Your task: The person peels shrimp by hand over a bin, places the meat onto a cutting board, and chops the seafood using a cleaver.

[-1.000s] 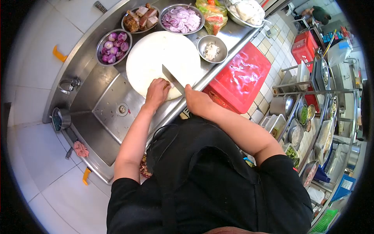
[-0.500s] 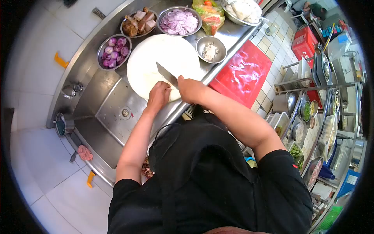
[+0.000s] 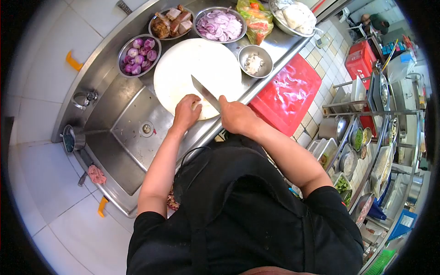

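My right hand (image 3: 237,118) is closed round the handle of a knife (image 3: 205,93), whose blade slants up and left over the round white cutting board (image 3: 201,57). My left hand (image 3: 187,112) rests at the board's near edge, left of the blade, fingers curled and thumb bent in. Whatever small piece lies under those fingertips is too pale to make out. Right of the board, a small metal bowl (image 3: 266,68) holds chopped white pieces (image 3: 253,63) that look like garlic.
Behind the board stand bowls of peeled purple onions (image 3: 136,57), browned meat chunks (image 3: 173,23) and sliced onion (image 3: 219,25). A plastic bag (image 3: 255,20) and a bowl of white food (image 3: 295,18) follow. A sink (image 3: 137,117) lies left, a red lid (image 3: 288,94) right, shelves (image 3: 366,112) beyond.
My right hand and the knife have drawn slightly right, away from my left hand, so the gap between them is wider. The whole view has shifted a little.
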The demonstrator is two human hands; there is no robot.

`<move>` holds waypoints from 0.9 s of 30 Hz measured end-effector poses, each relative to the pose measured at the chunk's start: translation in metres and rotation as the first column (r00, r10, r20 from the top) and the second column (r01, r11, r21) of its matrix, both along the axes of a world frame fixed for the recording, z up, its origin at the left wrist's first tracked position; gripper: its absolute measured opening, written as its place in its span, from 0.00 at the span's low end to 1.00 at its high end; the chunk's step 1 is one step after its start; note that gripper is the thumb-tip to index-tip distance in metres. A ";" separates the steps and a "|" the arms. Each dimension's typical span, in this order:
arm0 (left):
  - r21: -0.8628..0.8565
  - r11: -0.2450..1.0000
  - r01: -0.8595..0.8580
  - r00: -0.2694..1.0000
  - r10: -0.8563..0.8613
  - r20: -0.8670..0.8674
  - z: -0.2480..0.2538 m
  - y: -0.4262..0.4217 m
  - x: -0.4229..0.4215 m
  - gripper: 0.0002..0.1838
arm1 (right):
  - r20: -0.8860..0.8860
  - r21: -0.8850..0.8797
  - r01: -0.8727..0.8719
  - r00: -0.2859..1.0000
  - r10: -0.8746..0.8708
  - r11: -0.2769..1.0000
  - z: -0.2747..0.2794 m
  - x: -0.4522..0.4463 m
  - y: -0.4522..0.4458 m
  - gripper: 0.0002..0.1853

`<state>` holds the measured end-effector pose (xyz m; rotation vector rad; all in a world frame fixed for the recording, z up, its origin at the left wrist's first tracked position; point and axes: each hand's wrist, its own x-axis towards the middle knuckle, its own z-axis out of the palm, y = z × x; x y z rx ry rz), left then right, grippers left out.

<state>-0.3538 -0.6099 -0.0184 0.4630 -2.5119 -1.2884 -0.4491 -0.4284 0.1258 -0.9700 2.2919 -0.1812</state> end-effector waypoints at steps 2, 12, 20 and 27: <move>-0.060 0.998 0.015 1.000 -0.015 0.004 -0.005 0.003 -0.002 0.08 | 0.017 0.051 -0.013 1.000 0.013 0.999 0.005 0.000 -0.003 0.16; -0.177 0.974 0.139 0.990 -0.135 0.037 -0.008 0.000 -0.005 0.07 | -0.036 -0.039 -0.040 0.999 0.039 0.998 -0.052 0.023 0.018 0.12; -0.208 0.971 0.120 0.986 -0.140 -0.085 -0.018 0.003 -0.003 0.06 | 0.049 0.084 -0.006 0.999 0.001 0.996 -0.004 0.011 -0.002 0.14; -0.165 0.968 0.189 0.977 -0.202 -0.066 -0.020 -0.005 0.000 0.07 | 0.018 -0.011 0.033 0.999 -0.033 0.999 -0.025 -0.014 -0.016 0.14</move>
